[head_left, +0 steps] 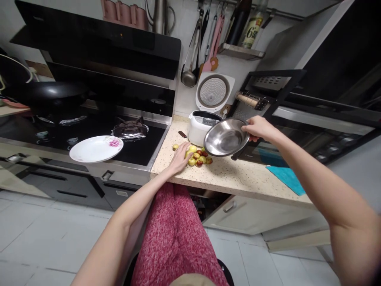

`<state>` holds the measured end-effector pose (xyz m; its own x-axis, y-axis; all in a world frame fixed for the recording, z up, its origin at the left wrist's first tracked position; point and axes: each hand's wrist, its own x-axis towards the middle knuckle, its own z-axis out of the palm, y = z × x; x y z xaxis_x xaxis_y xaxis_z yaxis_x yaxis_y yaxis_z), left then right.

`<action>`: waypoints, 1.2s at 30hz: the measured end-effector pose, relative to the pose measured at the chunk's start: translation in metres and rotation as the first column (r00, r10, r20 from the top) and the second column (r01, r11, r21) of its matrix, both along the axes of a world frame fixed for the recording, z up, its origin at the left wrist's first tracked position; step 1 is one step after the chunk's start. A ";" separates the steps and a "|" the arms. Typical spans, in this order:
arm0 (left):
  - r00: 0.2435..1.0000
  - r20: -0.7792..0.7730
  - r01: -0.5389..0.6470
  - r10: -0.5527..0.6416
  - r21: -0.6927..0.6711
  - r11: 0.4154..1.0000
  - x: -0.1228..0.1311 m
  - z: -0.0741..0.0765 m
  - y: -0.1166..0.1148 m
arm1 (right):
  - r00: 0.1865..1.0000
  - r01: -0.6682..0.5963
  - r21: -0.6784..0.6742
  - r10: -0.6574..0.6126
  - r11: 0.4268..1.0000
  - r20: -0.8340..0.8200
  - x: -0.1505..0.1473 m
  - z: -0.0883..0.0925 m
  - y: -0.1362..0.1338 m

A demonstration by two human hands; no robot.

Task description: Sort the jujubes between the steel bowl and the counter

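My right hand grips the rim of a shiny steel bowl and holds it tilted above the speckled countertop. Below the bowl lies a small heap of green and red-brown fruits. Stretched out flat, my left hand rests on the counter against the left side of the heap, fingers touching the nearest fruit. One fruit lies apart, just left of that hand.
A white rice cooker with its lid up stands behind the fruits. A white plate sits on the edge of the black gas stove, a wok further left. A teal cloth lies at right, near a dish rack.
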<state>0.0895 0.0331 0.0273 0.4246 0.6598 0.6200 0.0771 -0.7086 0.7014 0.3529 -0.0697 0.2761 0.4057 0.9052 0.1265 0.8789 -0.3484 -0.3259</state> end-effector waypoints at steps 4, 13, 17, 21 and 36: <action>0.917 0.357 -0.146 0.180 -0.120 0.982 -0.023 0.004 0.006 | 0.916 -0.168 0.081 0.186 0.982 -0.355 -0.030 -0.026 0.010; 0.576 0.725 0.015 0.378 -0.472 0.882 -0.086 -0.003 0.023 | 0.625 -0.564 -0.036 0.398 0.825 -0.671 -0.123 -0.116 0.042; 0.620 0.743 0.133 0.252 -0.417 0.899 -0.099 0.001 0.010 | 0.616 -0.608 -0.087 0.400 0.789 -0.678 -0.130 -0.134 0.053; 0.696 0.699 0.180 0.164 -0.392 0.902 -0.108 0.006 0.002 | 0.637 -0.619 -0.153 0.378 0.771 -0.672 -0.123 -0.148 0.066; 0.843 0.531 0.223 0.092 -0.500 0.837 -0.120 0.012 0.001 | 0.780 -0.577 -0.117 0.502 0.809 -0.372 -0.112 -0.139 0.099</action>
